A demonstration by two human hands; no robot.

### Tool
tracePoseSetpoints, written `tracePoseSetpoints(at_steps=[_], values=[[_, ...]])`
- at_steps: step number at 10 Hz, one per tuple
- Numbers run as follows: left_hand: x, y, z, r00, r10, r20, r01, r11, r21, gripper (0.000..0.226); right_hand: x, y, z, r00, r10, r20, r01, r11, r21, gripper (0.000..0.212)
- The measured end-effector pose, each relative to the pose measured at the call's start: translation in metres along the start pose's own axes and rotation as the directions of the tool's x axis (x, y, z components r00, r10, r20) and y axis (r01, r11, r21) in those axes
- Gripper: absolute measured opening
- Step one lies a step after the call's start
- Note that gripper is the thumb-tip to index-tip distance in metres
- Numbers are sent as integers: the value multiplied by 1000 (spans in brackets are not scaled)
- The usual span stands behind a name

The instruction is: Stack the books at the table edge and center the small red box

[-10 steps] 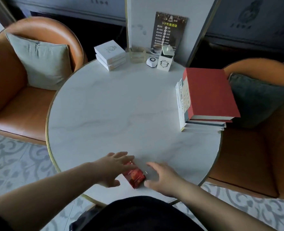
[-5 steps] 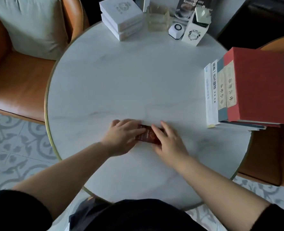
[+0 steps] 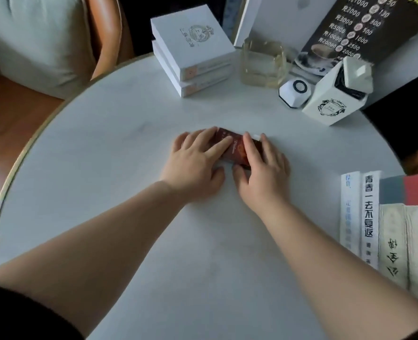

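Observation:
The small red box [image 3: 236, 149] lies flat near the middle of the round white marble table [image 3: 105, 168]. My left hand [image 3: 195, 163] presses on its left side with fingers spread over the top. On the box's right side rests my right hand [image 3: 261, 170], thumb at the near end. Both hands hold the box between them. The stack of books [image 3: 387, 231] sits at the table's right edge, spines toward me, a red cover on top.
Two stacked white boxes [image 3: 193, 47], a glass ashtray [image 3: 264, 65], a white call button [image 3: 293, 90] and a white carton [image 3: 335, 99] stand at the table's far side before a dark price sign [image 3: 364, 28]. An orange armchair with a pale cushion [image 3: 31, 40] is at left.
Both hands have slid the red box away from the near table edge toward the middle. The camera has leaned forward over the table, so the books now sit at the right border.

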State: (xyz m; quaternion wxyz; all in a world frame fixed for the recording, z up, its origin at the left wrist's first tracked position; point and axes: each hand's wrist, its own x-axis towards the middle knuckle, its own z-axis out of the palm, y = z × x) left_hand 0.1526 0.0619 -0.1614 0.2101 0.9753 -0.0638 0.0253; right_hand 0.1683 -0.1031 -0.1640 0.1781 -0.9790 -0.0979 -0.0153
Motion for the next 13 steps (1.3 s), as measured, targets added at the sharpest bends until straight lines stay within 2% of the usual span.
tracePoseSetpoints(at_steps=[2, 3, 5, 6, 8, 10, 12, 13], values=[[51, -4, 3, 998, -21, -56, 21, 1000, 0, 65, 55, 12, 3, 1000, -17, -3, 17, 1000, 3, 67], [70, -2, 4, 999, 4, -51, -5, 1000, -1, 69, 69, 19, 4, 997, 23, -79, -18, 998, 68, 62], [74, -3, 7, 997, 36, -66, -38, 999, -21, 61, 76, 23, 5, 947, 199, -253, -117, 945, 306, 56], [71, -4, 6, 996, 40, -81, -42, 999, -24, 53, 74, 22, 2, 914, 281, -293, -174, 923, 344, 36], [60, 0, 0, 996, 82, -38, -84, 996, -34, 60, 66, 18, -3, 920, 315, -232, -237, 921, 310, 26], [58, 1, 1, 994, 101, 34, -101, 995, 9, 62, 72, 23, -16, 953, 264, -146, -232, 950, 208, 20], [66, 9, -8, 985, 66, 159, -69, 998, 10, 62, 83, 23, -40, 964, 264, 29, -266, 957, 118, 41], [73, 11, -13, 969, 75, 234, -88, 995, 48, 59, 90, 22, -54, 961, 267, 69, -272, 957, 96, 44]])
